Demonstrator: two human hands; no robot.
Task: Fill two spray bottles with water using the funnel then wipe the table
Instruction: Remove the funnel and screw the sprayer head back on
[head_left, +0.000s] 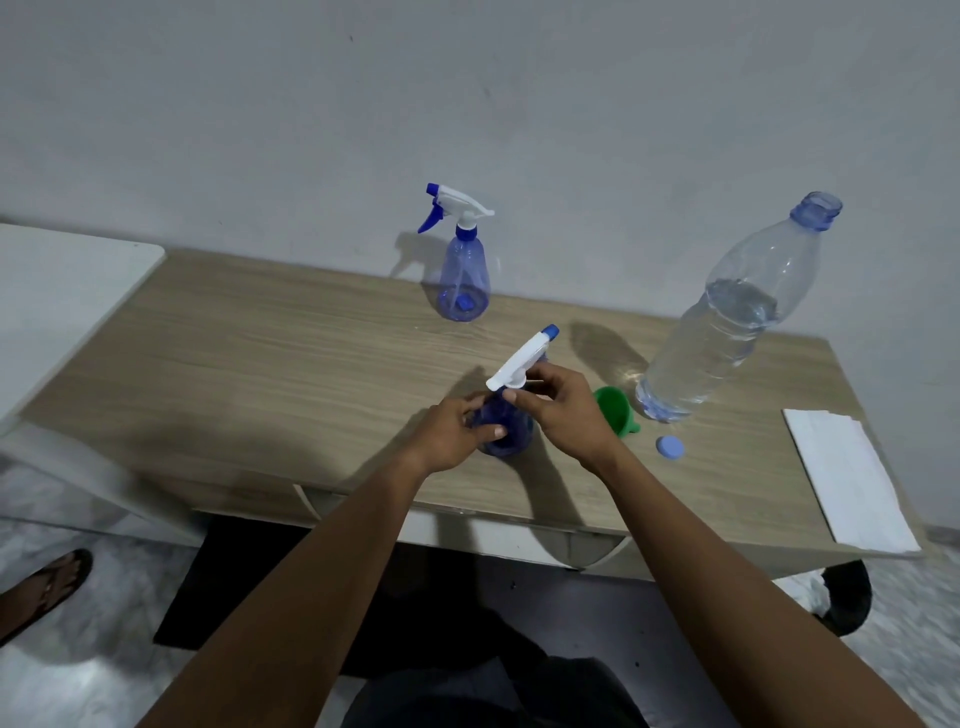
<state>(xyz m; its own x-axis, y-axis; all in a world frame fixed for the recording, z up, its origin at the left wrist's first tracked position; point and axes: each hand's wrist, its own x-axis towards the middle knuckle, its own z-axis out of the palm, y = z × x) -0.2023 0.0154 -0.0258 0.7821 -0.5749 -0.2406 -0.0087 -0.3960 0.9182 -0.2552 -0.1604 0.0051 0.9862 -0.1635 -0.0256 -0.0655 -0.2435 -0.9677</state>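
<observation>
Sprayer upright near the front edge of the surface, left hand wrapped round its blue body, right hand pinching the white head at the neck. Whether the head is coming off or going on cannot be told. Just right: green funnel, open water bottle, part full, and cap. Second sprayer stands closed by the wall. Folded cloth lies untouched, so wiping likely remains.

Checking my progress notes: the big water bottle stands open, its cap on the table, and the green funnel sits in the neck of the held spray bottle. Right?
Not quite. The head view shows the green funnel lying on the table beside the water bottle, not in the spray bottle, whose neck carries its spray head. The open bottle and its cap on the table are right.
</observation>
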